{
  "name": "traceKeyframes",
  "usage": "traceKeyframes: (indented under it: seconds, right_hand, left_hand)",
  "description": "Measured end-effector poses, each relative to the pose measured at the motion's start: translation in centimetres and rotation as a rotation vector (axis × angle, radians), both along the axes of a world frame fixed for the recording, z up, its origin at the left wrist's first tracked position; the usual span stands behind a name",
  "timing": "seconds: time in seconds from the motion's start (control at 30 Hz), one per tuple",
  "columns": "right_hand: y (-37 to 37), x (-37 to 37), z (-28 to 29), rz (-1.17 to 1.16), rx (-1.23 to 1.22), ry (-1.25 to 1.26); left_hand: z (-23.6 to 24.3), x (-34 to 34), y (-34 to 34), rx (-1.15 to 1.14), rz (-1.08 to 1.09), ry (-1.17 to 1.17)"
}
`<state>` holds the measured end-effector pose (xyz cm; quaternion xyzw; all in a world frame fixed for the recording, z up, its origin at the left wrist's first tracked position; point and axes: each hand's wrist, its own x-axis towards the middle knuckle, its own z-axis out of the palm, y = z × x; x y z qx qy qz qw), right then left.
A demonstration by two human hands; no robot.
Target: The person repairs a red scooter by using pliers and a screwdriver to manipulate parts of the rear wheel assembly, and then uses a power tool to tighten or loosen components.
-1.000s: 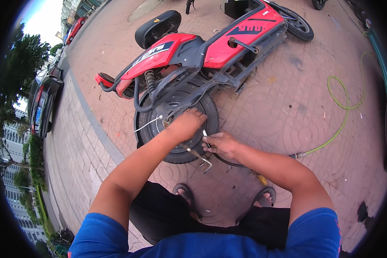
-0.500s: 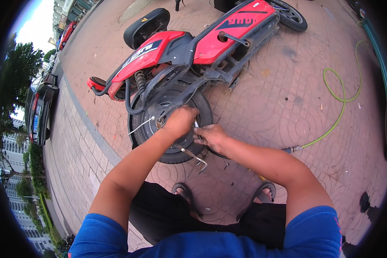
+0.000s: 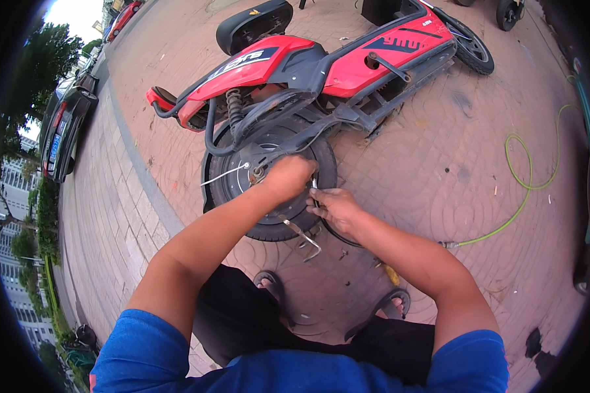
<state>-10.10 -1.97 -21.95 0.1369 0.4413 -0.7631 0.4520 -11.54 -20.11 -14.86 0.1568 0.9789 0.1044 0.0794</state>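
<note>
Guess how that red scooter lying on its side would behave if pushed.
The red scooter would probably feel heavy, given its bulky frame and thick tyre. Lying sideways, it would likely scrape the paving rather than roll.

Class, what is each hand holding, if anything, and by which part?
The right hand pinches a slim fitting just below its pale tip. Whether the left hand holds anything cannot be told: its grip is hidden.

Scooter (image 3: 308, 73) ahead — free paving (image 3: 426, 177) rightward.
</note>
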Motion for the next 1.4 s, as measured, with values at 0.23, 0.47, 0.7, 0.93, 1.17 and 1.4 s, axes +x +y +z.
traceKeyframes:
  seconds: [0.23,0.47,0.7,0.93,1.17,1.4]
  right_hand:
    - [0.1,-0.6,0.2,0.024,-0.008,-0.031]
    - [-0.8,-0.8,0.8,-0.008,0.071,0.005]
    - [-0.9,-1.6,1.6,0.007,0.085,0.004]
    - [-0.9,-2.9,1.2,0.108,0.089,-0.027]
    - [-1.2,-3.9,0.5,0.204,0.118,-0.064]
    - [-0.7,-3.7,1.7,0.174,0.104,-0.046]
  left_hand:
    - [0.3,0.1,0.1,-0.034,0.001,0.000]
    - [0.7,0.2,0.5,-0.015,0.014,-0.023]
    - [1.4,0.0,0.4,-0.002,-0.021,-0.070]
    - [4.0,1.1,0.8,0.053,-0.092,-0.156]
    - [3.2,1.1,1.4,0.024,-0.048,-0.143]
    - [2.1,0.9,1.0,0.017,-0.037,-0.126]
